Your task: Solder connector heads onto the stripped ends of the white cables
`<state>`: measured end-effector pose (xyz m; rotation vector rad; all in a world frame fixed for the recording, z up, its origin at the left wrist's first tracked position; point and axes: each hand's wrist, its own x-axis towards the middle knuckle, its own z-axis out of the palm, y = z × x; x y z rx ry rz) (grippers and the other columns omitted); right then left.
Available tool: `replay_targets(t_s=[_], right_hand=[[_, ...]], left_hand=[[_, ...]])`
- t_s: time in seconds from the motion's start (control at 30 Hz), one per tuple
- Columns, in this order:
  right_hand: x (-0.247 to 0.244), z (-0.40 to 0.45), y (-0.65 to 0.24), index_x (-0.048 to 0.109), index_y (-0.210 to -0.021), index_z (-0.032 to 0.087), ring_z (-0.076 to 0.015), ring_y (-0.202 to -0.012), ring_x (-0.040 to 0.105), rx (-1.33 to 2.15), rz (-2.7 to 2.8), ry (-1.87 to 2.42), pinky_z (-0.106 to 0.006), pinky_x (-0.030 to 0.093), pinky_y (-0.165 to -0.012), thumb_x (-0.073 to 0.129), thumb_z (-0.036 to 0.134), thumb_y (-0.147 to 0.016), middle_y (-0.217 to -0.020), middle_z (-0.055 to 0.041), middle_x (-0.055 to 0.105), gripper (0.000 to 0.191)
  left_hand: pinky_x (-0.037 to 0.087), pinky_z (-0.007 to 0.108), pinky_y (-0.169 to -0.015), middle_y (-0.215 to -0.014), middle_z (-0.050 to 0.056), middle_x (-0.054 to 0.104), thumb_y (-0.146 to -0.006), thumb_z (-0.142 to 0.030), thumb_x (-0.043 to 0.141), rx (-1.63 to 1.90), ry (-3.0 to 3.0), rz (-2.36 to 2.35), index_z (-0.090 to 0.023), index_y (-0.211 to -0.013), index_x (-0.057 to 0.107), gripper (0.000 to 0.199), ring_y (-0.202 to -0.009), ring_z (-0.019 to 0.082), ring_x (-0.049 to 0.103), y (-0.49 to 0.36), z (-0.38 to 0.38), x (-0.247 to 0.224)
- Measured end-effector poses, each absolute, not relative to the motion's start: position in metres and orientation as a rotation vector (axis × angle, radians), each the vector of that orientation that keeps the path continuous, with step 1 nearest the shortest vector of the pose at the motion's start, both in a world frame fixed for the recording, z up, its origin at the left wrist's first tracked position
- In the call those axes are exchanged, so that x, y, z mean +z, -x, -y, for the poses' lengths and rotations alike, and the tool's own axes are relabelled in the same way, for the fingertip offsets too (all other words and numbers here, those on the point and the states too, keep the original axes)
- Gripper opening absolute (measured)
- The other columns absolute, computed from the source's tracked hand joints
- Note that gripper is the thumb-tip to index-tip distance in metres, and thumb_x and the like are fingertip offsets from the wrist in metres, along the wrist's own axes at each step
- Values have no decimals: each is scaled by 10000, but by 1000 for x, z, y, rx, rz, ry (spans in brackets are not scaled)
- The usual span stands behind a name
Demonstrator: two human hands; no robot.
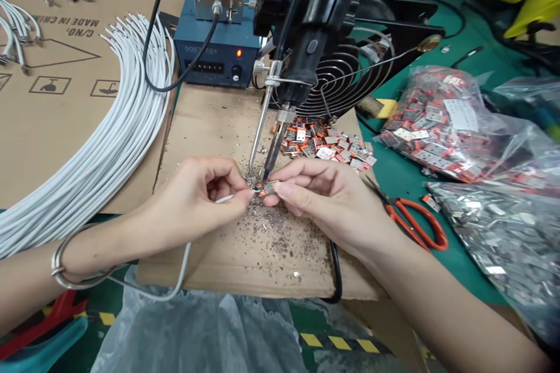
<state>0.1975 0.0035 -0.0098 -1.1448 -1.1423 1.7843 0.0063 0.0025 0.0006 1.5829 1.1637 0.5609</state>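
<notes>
My left hand [210, 198] pinches the end of a white cable [184, 262], which loops down past the cardboard's front edge. In my right hand [315, 189], between thumb and fingers, is a small metal and orange connector [268, 188]. The cable end meets the connector's left side right under the tip of a black soldering iron [275, 148]. A thin bent metal tube [259, 134] comes down just left of the iron tip. Behind my right hand lies a pile of similar connectors [326, 143].
Red-handled scissors [417, 224] and bags of connectors [437, 122] and metal pieces [494, 233] lie at the right. A blue control box [219, 41] and round fan [332, 76] stand behind. Bundled white cables [140, 105] curve along the left. Solder crumbs litter the cardboard [205, 128].
</notes>
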Motion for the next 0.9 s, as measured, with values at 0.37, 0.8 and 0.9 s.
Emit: replay_targets(t_s=[0.37, 0.8, 0.9], right_hand=[[-11, -4, -197, 650, -740, 179, -120, -580, 664, 1777, 1175, 1161, -229, 530, -554, 763, 272, -672, -626, 0, 711, 162], [-11, -4, -198, 635, -747, 178, -120, -588, 660, 1794, 1230, 1157, -214, 499, -514, 787, 279, -639, -637, -6, 710, 212], [-11, -3, -198, 631, -745, 177, -109, -577, 653, 1786, 1252, 1134, -198, 480, -487, 779, 273, -648, -638, -4, 710, 201]], left_hand=[[273, 169, -434, -513, -58, 412, -761, -167, 581, 546, -1624, -1161, -149, -647, 585, 116, -486, 59, 344, -6, -3, -1], [274, 186, -442, -517, -53, 431, -775, -185, 561, 520, -1694, -1187, -144, -680, 604, 113, -484, 68, 362, -5, -1, -2], [273, 187, -438, -523, -51, 438, -790, -203, 559, 525, -1693, -1179, -144, -697, 614, 123, -481, 68, 361, -4, 0, -3]])
